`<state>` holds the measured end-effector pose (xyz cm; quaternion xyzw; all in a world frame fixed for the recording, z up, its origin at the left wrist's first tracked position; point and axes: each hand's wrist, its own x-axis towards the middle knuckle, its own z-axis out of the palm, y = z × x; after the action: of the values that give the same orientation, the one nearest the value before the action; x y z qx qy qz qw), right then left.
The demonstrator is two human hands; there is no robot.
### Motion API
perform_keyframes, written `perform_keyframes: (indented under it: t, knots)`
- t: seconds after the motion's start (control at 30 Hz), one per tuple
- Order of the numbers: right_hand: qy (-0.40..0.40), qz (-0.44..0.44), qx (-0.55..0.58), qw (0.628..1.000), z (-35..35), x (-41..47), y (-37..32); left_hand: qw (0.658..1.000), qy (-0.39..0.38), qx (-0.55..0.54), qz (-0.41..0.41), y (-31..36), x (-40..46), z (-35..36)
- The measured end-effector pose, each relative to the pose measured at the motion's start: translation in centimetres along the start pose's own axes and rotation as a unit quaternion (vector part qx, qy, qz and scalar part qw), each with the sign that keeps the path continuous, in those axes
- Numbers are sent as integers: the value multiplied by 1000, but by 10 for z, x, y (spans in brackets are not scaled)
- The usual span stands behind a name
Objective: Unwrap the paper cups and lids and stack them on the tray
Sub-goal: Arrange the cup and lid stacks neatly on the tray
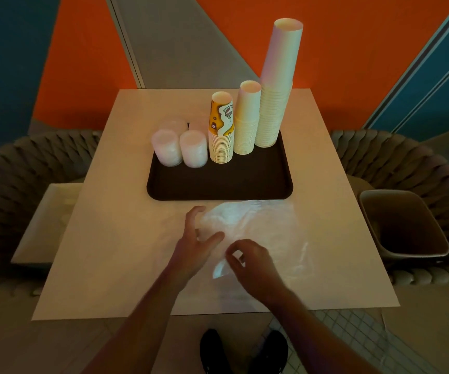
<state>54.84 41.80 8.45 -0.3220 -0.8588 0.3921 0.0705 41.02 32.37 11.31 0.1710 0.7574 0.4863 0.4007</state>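
You face an orange wall (352, 49) with teal panels (7, 49); 2 woven grey chairs (29, 168) flank the pale table (110, 238), tiled floor (352, 341) below.

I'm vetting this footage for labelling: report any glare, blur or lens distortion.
Head view: dim, warm light; white glare on the clear plastic wrap; the table edges splay and the tallest cup stack leans outward, wide-angle distortion; both hands slightly soft.

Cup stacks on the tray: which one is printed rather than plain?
The shortest paper cup stack, leftmost of three, beside the lid stacks; its top cup carries a yellow pattern, the others are plain cream.
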Motion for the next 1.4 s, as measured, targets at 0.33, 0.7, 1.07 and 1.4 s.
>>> perform_keyframes:
  t: [0.33, 0.7, 1.07, 1.4]
  knots:
    - [22, -8, 9, 1000, 30, 4, -13, 993, 86, 84, -22, -33, 20, -50]
    - [-49, 23, -223, 973, 6, 6, 22, 982, 47, 183, -30, -42, 31, -66]
    - [7, 269, -163, 949, -49, 70, 57, 898, 42, 436, -48, -29, 65, -81]
    - [13, 240, -102, 965, -48, 79, 62, 928, 10, 364, -85, -11, 85, -70]
